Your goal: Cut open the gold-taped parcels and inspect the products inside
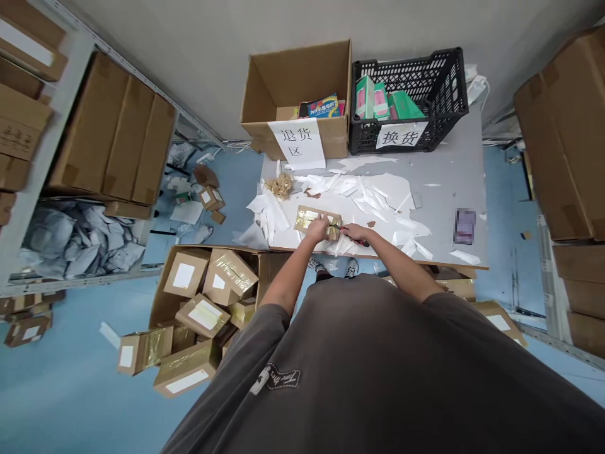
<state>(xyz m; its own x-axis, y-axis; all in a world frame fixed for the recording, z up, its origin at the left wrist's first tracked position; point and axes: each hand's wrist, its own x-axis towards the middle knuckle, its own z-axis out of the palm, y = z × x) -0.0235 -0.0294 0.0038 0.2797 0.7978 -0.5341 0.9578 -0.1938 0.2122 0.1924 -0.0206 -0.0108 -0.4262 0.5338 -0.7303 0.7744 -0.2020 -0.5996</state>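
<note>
While left hand (318, 228) holds carton (304, 217) and right hand (353, 232) apparently a tool (363, 243), the crate (366, 140) contains boxes (405, 105).

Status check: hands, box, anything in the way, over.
Left hand steadying taped box. Right hand gripping red-and-black tool at box's right end. White scraps strewn around box, over.

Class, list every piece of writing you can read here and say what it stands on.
"退货区": white paper sign on the open cardboard box.
"换货": paper label on the black crate.
"为什么是弯的?": blue packet inside that box.
"Time", rest unclear: shirt patch.
Too small or blurred: parcel labels, shelf carton print.
</note>
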